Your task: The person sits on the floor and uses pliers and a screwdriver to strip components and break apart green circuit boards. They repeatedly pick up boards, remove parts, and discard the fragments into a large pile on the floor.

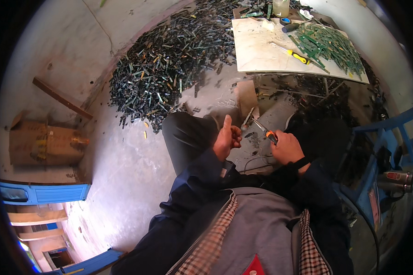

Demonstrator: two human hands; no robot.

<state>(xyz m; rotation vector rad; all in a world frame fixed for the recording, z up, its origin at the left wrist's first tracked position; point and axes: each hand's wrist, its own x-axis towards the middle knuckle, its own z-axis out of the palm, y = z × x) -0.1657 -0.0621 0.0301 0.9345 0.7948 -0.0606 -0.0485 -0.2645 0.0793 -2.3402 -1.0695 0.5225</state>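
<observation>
My left hand (pixel 226 139) is above my left knee, thumb raised apart from the half-curled fingers, with nothing visible in it. My right hand (pixel 287 147) is closed around the orange and black handle of a slim metal-tipped hand tool (pixel 270 135); its exact kind is unclear. The tip points up and left, close to a narrow circuit-board strip (pixel 248 117). Whether the tip grips that strip, I cannot tell. Behind the strip, a brown flat board (pixel 248 97) lies on the floor between my legs.
A large heap of dark strips (pixel 165 64) covers the floor ahead. On a low white board (pixel 257 52) are green strips (pixel 328 48), a yellow and black screwdriver (pixel 298 57) and a tape roll (pixel 285 21). A cardboard box (pixel 46 145) stands left; a blue chair (pixel 374 169) and metal flask (pixel 396 181) are right.
</observation>
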